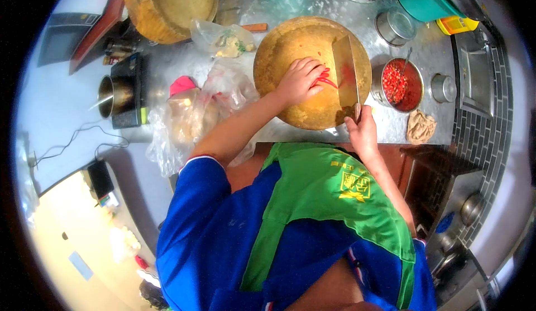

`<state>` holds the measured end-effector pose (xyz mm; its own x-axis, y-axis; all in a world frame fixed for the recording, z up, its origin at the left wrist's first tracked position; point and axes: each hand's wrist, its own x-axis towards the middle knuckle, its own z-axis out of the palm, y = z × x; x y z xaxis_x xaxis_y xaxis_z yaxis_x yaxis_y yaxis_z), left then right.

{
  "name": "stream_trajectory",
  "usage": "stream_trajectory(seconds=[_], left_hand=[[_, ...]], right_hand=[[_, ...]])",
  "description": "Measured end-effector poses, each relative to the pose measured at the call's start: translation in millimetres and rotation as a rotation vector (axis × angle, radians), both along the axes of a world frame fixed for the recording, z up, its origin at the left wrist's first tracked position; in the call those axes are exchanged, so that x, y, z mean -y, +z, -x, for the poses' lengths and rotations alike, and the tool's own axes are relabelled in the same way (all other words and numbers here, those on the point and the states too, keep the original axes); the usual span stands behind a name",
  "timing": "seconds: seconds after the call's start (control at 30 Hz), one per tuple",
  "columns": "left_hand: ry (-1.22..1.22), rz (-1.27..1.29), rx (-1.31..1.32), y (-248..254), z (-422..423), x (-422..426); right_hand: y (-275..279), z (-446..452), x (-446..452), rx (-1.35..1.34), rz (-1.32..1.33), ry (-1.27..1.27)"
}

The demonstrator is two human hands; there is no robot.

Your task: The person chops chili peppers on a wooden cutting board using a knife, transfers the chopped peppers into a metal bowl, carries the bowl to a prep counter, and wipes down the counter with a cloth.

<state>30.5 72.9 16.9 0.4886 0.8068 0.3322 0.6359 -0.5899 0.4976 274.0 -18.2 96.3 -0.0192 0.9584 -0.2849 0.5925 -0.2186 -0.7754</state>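
Note:
A round wooden chopping board [290, 43] lies on the metal counter. On it, my left hand [301, 81] is closed over red chili peppers [325, 79], with their ends showing past the fingers. My right hand [363, 129] grips the handle of a wide cleaver [346, 71] at the board's near right edge. The blade rests over the right part of the board, just right of the peppers. Beside the board on the right is a metal pot [414, 99] holding chopped red chili [395, 83] and a spoon.
Plastic bags [192, 110] lie left of the board, and another bag with food [229, 40] is behind them. A metal bowl [395, 26], a small tin [444, 88] and a crumpled brown cloth [421, 127] stand right. A wooden basin [173, 4] is back left.

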Motion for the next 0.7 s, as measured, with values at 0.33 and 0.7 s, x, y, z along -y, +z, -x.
stream_trajectory(seconds=[0.33,0.7], left_hand=[[-0.155,0.187,-0.008,33,31,4],[-0.179,0.112,-0.130,27,39,-8]], right_hand=[[4,24,-14,0.068,-0.045,0.047],[0,24,-25,0.140,-0.074,0.032]])
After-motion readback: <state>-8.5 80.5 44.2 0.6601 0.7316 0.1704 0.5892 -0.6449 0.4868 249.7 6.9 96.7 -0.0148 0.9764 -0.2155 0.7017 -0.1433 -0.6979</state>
